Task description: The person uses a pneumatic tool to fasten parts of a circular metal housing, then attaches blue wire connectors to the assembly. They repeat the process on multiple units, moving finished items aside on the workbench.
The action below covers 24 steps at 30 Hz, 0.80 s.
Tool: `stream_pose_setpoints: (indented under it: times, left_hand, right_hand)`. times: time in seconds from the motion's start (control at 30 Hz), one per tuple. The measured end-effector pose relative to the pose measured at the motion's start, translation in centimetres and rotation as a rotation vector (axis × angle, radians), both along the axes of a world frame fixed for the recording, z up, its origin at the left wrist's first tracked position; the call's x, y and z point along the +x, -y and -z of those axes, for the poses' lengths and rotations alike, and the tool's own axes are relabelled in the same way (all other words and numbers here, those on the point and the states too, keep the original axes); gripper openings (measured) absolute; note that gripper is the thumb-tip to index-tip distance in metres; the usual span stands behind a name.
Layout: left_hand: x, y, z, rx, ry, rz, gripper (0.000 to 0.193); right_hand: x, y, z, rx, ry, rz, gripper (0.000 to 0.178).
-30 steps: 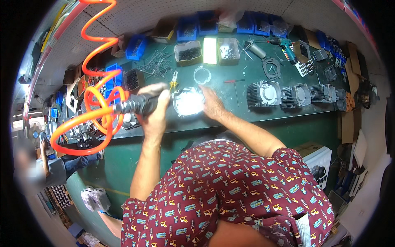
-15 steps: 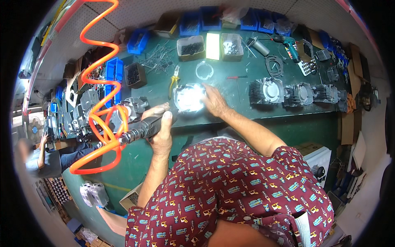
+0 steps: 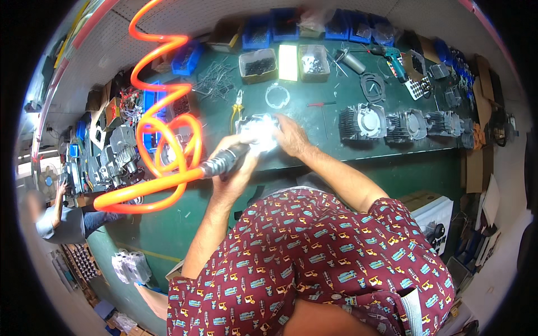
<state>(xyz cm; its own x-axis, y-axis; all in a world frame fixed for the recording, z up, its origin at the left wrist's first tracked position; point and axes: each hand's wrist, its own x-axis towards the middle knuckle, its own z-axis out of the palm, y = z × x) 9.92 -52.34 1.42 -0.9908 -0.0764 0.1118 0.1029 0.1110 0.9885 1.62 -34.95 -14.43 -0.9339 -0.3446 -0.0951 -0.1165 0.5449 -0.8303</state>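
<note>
My left hand (image 3: 236, 175) is wrapped around a dark air tool (image 3: 223, 161), whose tail joins an orange coiled air hose (image 3: 154, 180). The tool's front end reaches a grey metal engine casting (image 3: 259, 133) at the front of the bench. My right hand (image 3: 291, 138) grips the casting's right side, with the fingertips partly lost in strong glare. That glare also hides most of the casting's face and the tool's tip. Just behind the casting lie yellow-handled pliers (image 3: 237, 110) and a thin ring-shaped gasket (image 3: 277, 96).
Several finned engine cylinders (image 3: 367, 123) stand in a row on the right of the green bench (image 3: 305, 126). Parts bins (image 3: 258, 63), a teal power drill (image 3: 394, 61) and a T-handled wrench (image 3: 322, 106) lie behind. Another person (image 3: 59, 218) is at the far left.
My left hand has moved right and up, bringing the air tool onto the casting. The hose has swung right with it. My right hand stays at the casting's right side.
</note>
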Motion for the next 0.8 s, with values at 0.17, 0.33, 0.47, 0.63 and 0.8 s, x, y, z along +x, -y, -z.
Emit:
stream_pose_setpoints:
  times: [0.17, 0.33, 0.47, 0.63, 0.8]
  left_hand:
    - [-0.9, -0.5, 1.4, 0.011, -0.137, 0.043, 0.021]
    - [-1.7, 0.7, 3.1, 0.080, -0.096, -0.067, 0.025]
    - [-1.8, 1.0, 3.4, 0.080, -0.102, 0.003, 0.024]
    - [-1.6, 0.8, 2.7, 0.060, -0.117, 0.022, 0.021]
    - [-1.0, -0.3, 0.5, 0.084, -0.119, 0.015, 0.023]
  right_hand:
    - [0.1, 0.3, -0.6, 0.035, 0.023, 0.018, 0.053]
    - [0.0, 0.2, -0.2, 0.083, 0.016, 0.017, 0.051]
    - [0.1, 0.3, -0.4, 0.091, 0.032, 0.017, 0.052]
    - [0.0, 0.1, -0.5, 0.039, 0.030, 0.020, 0.053]
    - [-0.4, 0.2, 0.0, 0.050, 0.062, 0.019, 0.059]
